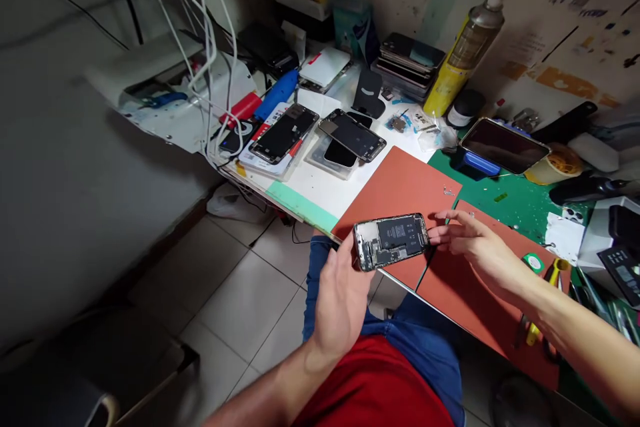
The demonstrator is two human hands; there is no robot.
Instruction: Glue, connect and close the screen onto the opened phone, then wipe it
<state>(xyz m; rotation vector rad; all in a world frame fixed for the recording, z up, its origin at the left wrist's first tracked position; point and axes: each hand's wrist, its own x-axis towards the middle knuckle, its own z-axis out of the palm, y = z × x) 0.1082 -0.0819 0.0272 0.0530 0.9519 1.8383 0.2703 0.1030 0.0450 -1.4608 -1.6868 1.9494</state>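
An opened smartphone [393, 240], its battery and circuit board exposed, is tilted just above the front edge of the work mat. My left hand [340, 303] grips its left end, thumb and fingers around the frame. At the phone's other end is my right hand [477, 247], fingers stretched out and apart; the fingertips are close to the phone's edge, and I cannot tell whether they touch it. Beneath lie two reddish-brown mats [400, 183]. Small screws [449, 191] rest on the left one.
Phone screens [353, 135] and a detached display [286, 133] lie at the back left. A yellow spray can [463, 53] stands by the wall. A propped phone [505, 145] leans at the right. Yellow-handled pliers [557, 270] lie near my right forearm. White cables [207, 60] hang at the left.
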